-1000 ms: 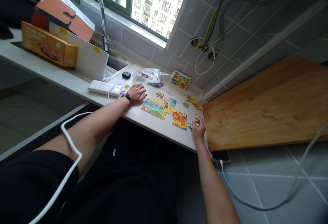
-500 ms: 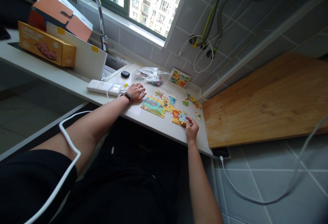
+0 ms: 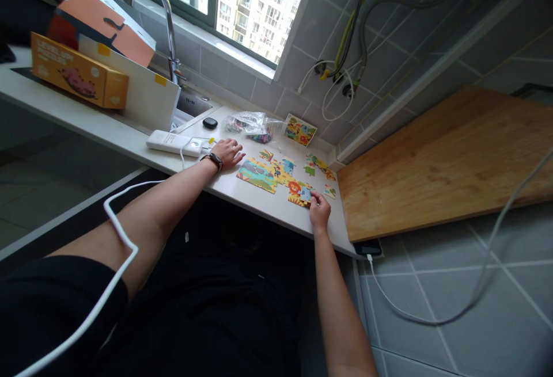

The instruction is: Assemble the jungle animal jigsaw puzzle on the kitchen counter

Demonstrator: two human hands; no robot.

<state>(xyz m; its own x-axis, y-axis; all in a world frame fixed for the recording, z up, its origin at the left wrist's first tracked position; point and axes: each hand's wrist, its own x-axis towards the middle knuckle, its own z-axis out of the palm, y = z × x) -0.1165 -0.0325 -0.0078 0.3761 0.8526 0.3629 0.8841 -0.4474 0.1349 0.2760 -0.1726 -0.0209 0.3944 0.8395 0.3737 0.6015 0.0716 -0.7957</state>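
Observation:
My right hand (image 3: 320,210) pinches a light-blue puzzle piece (image 3: 305,193) at the right end of the joined lion section (image 3: 294,187). My left hand (image 3: 227,152), with a dark band on its wrist, lies on the white counter, fingers apart and holding nothing. Just right of it is a joined hippo section (image 3: 257,175), bordered by yellow pieces. Loose above these sit a small piece (image 3: 266,155) and a blue elephant piece (image 3: 287,166). Farther right are a green piece (image 3: 309,170), a yellow cluster (image 3: 324,167) and a single piece (image 3: 330,191).
A picture card (image 3: 299,130) leans on the wall beside clear plastic bags (image 3: 246,123). A white power strip (image 3: 175,143) and black case (image 3: 209,123) lie leftward. An orange puzzle box (image 3: 78,72) stands near the sink. A wooden board (image 3: 432,175) borders the right side.
The view has shifted slightly. My right hand stays on the light-blue piece, which now sits closer against the lion section. My left hand has barely moved.

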